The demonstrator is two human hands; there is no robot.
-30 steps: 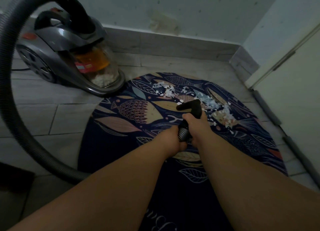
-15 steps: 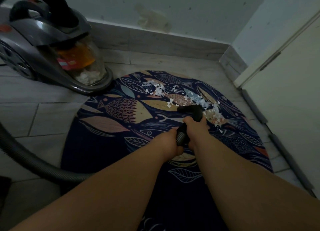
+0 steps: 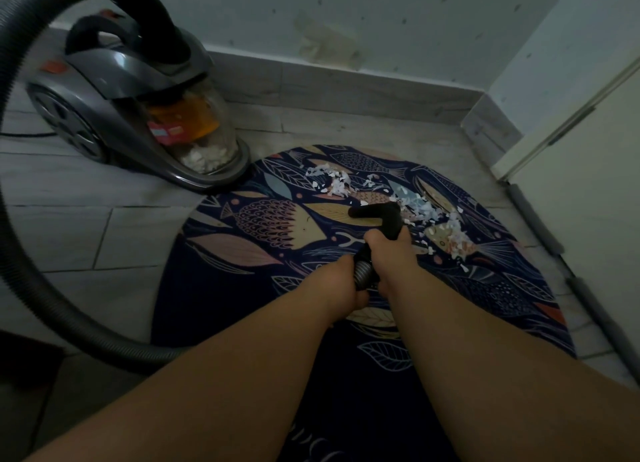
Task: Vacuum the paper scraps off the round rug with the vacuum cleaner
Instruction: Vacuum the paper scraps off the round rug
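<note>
Two hands close on the end of a vacuum hose above a round rug (image 3: 242, 288) printed with fish and leaves. The left hand (image 3: 341, 283) has its fingers curled round the ribbed grey cuff (image 3: 363, 275). The right hand (image 3: 391, 253), just ahead of it, is wrapped tight round the black bent nozzle (image 3: 375, 213). The fingertips of both are tucked out of sight under the tube.

The nozzle's tip points left, low over the far half of the rug. White paper scraps (image 3: 427, 214) lie scattered there, one patch beyond the tip and a longer trail just beside the nozzle, running off to the right.

Both bare forearms reach in from the bottom edge. The grey hose (image 3: 114, 347) passes under the left forearm and sweeps in a wide loop across the floor tiles (image 3: 69, 233) and up the left side to the vacuum cleaner (image 3: 131, 91). The machine stands on the tiles at the rug's far left edge, and more white scraps show inside its clear dust bin (image 3: 204, 156). A tiled skirting (image 3: 346, 87) runs along the wall behind, and a pale door (image 3: 588, 191) stands at right.
</note>
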